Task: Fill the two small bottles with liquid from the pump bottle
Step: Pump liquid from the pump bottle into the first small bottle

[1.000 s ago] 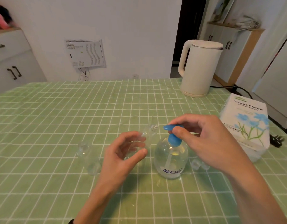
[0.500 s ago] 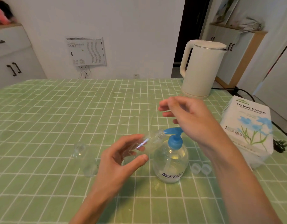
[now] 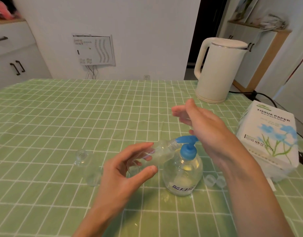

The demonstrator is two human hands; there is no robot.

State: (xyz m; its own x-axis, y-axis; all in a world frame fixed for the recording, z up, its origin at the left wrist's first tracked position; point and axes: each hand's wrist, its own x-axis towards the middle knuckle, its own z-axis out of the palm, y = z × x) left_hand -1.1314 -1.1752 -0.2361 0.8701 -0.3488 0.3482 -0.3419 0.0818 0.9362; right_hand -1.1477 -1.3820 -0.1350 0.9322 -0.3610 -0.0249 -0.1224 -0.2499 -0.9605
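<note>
Gripping a clear, thread-necked small bottle [image 3: 161, 152] in the left hand [image 3: 123, 175], mouth tilted at the blue spout [image 3: 186, 139] of the round pump bottle [image 3: 183, 175], with the right hand [image 3: 203, 127] flat and released above.

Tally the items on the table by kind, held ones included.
Small clear bottles: 2
Clear caps: 2
Pump bottle: 1
Kettle: 1
Tissue pack: 1
Total: 7

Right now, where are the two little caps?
In the head view, the caps lie side by side on the tablecloth, just right of the pump bottle, between it and the tissue pack.
</note>
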